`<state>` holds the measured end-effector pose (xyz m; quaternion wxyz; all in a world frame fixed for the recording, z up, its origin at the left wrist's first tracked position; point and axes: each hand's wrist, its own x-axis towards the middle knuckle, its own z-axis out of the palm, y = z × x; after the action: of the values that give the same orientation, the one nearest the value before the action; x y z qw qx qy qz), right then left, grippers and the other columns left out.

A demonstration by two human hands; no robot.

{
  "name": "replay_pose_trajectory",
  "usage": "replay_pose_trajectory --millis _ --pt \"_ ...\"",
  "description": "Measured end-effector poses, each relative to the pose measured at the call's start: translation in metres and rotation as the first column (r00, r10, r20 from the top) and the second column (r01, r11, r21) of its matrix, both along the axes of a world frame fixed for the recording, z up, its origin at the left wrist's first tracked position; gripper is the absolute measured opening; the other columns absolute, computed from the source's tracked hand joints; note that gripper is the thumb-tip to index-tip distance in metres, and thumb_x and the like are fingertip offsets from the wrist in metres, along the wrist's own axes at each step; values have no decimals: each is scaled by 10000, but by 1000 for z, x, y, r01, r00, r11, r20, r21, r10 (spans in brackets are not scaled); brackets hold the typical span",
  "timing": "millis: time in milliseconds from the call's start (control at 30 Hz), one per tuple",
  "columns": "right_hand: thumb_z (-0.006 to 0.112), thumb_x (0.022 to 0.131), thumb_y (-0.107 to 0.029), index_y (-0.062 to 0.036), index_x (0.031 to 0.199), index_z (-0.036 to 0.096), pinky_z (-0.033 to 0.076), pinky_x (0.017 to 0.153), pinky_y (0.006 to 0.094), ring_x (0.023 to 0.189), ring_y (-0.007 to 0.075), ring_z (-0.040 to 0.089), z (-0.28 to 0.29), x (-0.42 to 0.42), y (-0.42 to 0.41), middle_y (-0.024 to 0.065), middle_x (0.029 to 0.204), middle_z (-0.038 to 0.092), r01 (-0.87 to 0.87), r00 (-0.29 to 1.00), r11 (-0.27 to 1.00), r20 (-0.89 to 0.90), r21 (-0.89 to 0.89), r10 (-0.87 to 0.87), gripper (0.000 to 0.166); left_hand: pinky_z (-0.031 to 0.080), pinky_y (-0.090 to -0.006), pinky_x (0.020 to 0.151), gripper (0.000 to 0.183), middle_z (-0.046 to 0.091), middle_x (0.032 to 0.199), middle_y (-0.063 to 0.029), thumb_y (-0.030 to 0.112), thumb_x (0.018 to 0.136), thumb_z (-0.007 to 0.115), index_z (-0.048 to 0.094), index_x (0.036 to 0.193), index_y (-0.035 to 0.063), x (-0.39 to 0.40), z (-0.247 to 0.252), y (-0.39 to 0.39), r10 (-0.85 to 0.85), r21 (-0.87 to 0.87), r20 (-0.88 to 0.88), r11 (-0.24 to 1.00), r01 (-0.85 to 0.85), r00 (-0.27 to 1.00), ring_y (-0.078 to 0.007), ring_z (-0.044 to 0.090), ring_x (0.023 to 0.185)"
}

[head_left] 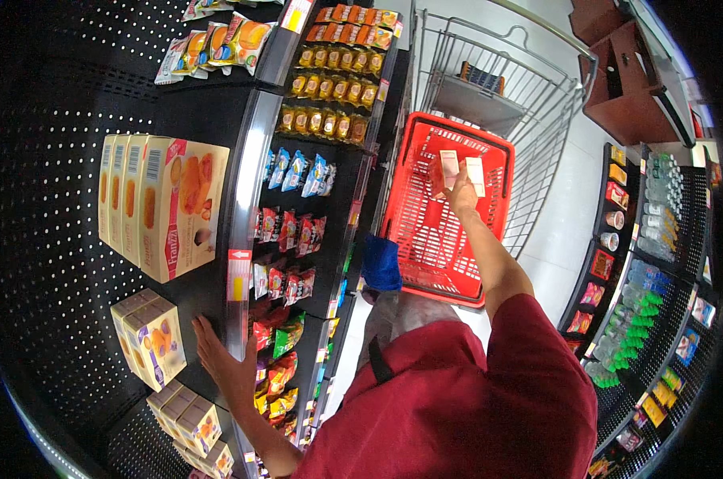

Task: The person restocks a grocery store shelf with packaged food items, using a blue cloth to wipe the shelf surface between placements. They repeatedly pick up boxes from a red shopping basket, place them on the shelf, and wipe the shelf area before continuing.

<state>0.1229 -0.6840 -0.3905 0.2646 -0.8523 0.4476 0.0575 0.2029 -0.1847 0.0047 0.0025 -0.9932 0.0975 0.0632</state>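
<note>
My right hand (461,193) reaches into a red plastic shopping basket (418,254). Its thumb and fingers are around the near end of a pale small carton (449,163). A second pale carton (474,173) stands close against the fingers on the right. My left hand (225,353) is at the black shelf on the left, fingers spread and holding nothing. Just beyond its fingertips stand small cookie boxes (156,347) with purple print. Farther up the same shelf is a row of larger Franzzi cookie boxes (184,209). Any grip under the right fingers is partly hidden.
The basket sits in a wire shopping cart (532,173) with a raised child-seat flap (478,105). Snack packets (307,173) fill the stepped rack between shelf and cart. A blue cloth (381,263) hangs at the basket's left. Bottles (628,326) stand on shelves across the aisle.
</note>
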Motion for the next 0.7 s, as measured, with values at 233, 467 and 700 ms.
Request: replay_pose_trajectory --millis 233,467,700 --pt "752 844 -295 42 1441 296 507 979 463 1195 403 578 -35 -2 9 233 1387 526 31 982 981 189 -193 7 823 227 -582 1170 1023 214 1628 -210 401 804 773 198 1586 75 -2 -4 0 44 34 -1 998 -44 999 -435 271 1457" --pt "771 764 -335 -27 1198 455 524 848 490 962 443 665 50 -25 6 256 1067 679 179 979 976 80 123 -189 619 244 -598 1149 1016 220 1631 -197 443 809 760 212 1583 77 -5 -9 11 -4 19 46 1000 3 999 -431 284 1450" --pt "642 924 -272 -70 1213 535 555 635 279 885 159 664 114 -103 10 103 1018 670 54 813 792 433 608 -388 368 238 -611 1139 932 257 1613 -211 451 845 726 269 1563 71 -4 -12 16 -17 -22 74 1000 18 997 -423 296 1447"
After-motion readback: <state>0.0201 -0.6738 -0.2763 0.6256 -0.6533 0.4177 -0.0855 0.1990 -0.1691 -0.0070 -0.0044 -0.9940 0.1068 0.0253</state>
